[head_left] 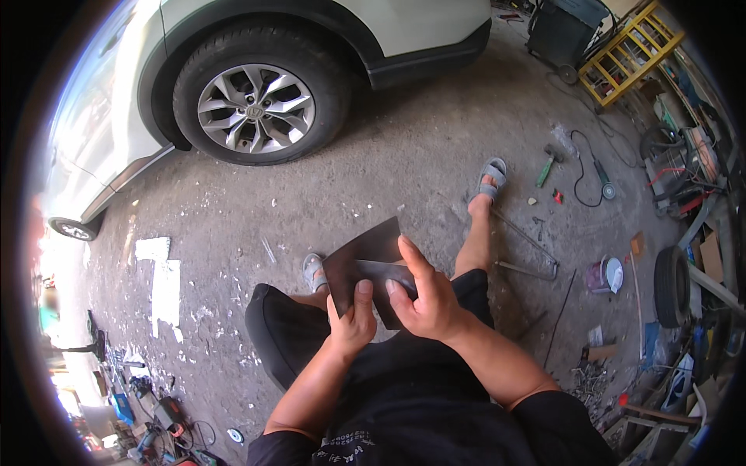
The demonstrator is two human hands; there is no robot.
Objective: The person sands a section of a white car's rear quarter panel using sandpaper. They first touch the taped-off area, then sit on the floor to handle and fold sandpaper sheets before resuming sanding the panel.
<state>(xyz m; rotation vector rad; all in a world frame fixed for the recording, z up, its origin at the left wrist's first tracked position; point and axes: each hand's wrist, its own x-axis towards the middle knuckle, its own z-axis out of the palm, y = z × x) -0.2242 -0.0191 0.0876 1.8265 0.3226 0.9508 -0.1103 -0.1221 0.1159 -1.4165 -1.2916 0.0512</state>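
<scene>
Above my lap I hold a dark, flat, metal-looking plate point(374, 241) with straight edges, tilted. A paler grey strip point(382, 270) crosses its face; whether it is a separate piece or part of the plate I cannot tell. My left hand point(353, 325) grips the lower left, its thumb pressed on the face near the strip. On the right side, my right hand point(432, 301) clamps the plate, thumb on the strip and index finger pointing up along the edge. The other fingers of both hands are mostly hidden behind it.
A white car with a wheel point(256, 109) stands ahead. To the right lie a green-handled hammer point(549, 165), a corded angle grinder point(603, 179), a bent metal bar point(536, 268), a bucket point(598, 277) and a tyre point(671, 287). Tools point(159, 415) clutter the lower left.
</scene>
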